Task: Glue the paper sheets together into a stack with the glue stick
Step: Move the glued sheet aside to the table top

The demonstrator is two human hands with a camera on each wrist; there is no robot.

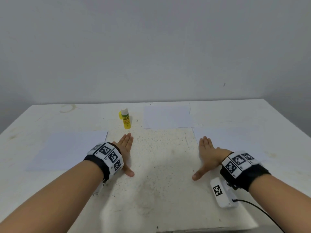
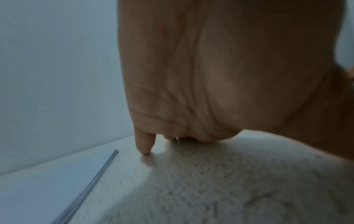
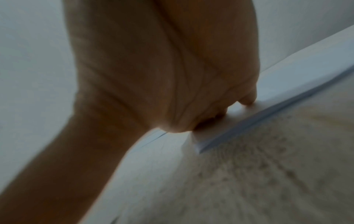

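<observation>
Fingers [image 3: 247, 99] largely hidden behind palm

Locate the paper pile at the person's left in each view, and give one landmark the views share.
Head: the left paper pile lies left of centre, beside the left hand.
Left wrist: lower left corner, its edge running diagonally.
Right wrist: not in view; the paper there is another pile.
Shared landmark: the speckled mat under both hands, at lower right in each wrist view.

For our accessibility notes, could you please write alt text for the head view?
Both hands, left hand and right hand, lie flat and empty on a speckled mat, between paper sheets; an uncapped glue stick stands behind.
</observation>
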